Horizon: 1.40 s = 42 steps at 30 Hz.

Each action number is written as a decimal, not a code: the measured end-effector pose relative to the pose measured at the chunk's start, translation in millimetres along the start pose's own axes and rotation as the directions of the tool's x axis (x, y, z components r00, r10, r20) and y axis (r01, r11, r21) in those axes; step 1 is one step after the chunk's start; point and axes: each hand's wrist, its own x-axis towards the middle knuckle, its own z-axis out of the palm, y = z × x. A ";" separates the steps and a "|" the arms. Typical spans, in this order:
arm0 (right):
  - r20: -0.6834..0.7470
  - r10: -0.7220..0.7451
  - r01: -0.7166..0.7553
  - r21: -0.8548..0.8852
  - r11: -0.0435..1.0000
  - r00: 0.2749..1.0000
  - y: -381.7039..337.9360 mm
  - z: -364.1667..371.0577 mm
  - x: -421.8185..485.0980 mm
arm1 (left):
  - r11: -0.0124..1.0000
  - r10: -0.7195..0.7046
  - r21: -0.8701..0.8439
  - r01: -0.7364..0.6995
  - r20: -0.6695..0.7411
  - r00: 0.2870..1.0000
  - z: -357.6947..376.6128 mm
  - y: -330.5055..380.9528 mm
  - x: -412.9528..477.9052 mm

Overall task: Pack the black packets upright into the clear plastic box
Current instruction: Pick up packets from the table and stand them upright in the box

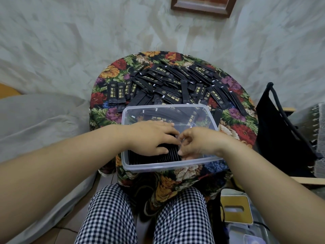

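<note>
While the left hand [151,136] lies flat-fingered on upright black packets [158,158] in the clear plastic box [167,167], the right hand [198,141] there apparently pinches the row's end packet.

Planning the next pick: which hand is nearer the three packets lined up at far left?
Left: left hand is toward the person from the three packets; right hand farther right.

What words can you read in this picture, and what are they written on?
"BLACK COFFEE": small gold print on the loose black packets piled on the floral cloth.
Bigger gold characters on the same packets: too blurred to read.
Dark marks in the framed picture on the wall: cut off, unreadable.
Clear plastic box: no writing of its own shows.
</note>
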 end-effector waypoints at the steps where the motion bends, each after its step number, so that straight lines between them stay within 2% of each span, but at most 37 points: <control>1: 0.005 0.000 0.000 0.006 1.000 1.000 0.2 -0.6 0.2 | 1.000 0.005 -0.007 -0.005 -0.004 1.000 0.6 -0.8 0.7; 5: 0.020 -0.001 0.001 0.002 1.000 1.000 -0.1 -0.7 0.3 | 0.999 0.019 -0.041 -0.021 -0.052 0.998 2.2 -5.2 5.8; 12: 0.017 -0.011 0.012 -0.062 0.998 1.000 -3.1 -1.9 -3.7 | 0.997 -0.016 -0.071 0.014 -0.029 0.999 -0.5 -5.3 14.6; 16: -0.110 -0.044 0.013 -0.263 0.965 0.993 -8.8 -10.6 -13.4 | 0.996 -0.010 -0.093 0.008 -0.023 1.000 -1.5 -6.1 15.2; 20: -0.246 -0.166 0.138 -0.129 0.982 0.955 -9.6 -23.6 -33.9 | 0.994 -0.015 -0.108 0.013 -0.014 1.000 -0.1 -7.4 15.8; 23: -0.437 -0.203 0.262 0.078 0.962 0.876 1.0 -41.2 -42.1 | 0.994 0.002 -0.111 -0.004 -0.022 1.000 1.8 -9.6 16.7; 26: -0.655 -0.141 0.377 0.234 0.896 0.742 26.5 -66.3 -31.0 | 0.993 0.004 -0.116 -0.005 -0.013 1.000 4.0 -10.6 17.3; 28: -0.790 -0.048 0.389 0.246 0.888 0.611 49.3 -85.8 -12.5 | 0.993 0.010 -0.120 -0.012 -0.015 1.000 5.0 -11.1 17.8; 30: -0.863 0.003 0.294 0.176 0.940 0.506 71.4 -107.4 11.2 | 0.992 0.012 -0.126 -0.015 -0.020 1.000 5.7 -11.5 17.6; 32: -0.854 0.008 0.104 0.072 0.992 0.520 89.7 -131.6 34.7 | 0.992 0.010 -0.128 -0.013 -0.027 1.000 6.3 -12.0 17.0; 35: -0.789 0.015 -0.102 -0.061 0.993 0.614 101.9 -156.4 61.5 | 0.990 0.010 -0.138 -0.016 -0.044 0.999 6.5 -10.9 15.9; 37: -0.761 0.016 -0.128 -0.088 0.988 0.649 104.1 -165.2 77.4 | 0.989 0.013 -0.147 -0.023 -0.069 0.998 8.3 -11.7 15.3; 40: -0.730 0.046 -0.092 -0.023 0.996 0.682 99.9 -169.0 99.2 | 0.990 -0.001 -0.144 -0.009 -0.068 0.998 10.7 -12.8 12.9; 42: -0.723 0.036 -0.137 -0.081 0.987 0.690 96.1 -168.0 113.7 | 0.990 -0.004 -0.139 -0.004 -0.062 0.998 11.5 -12.9 11.8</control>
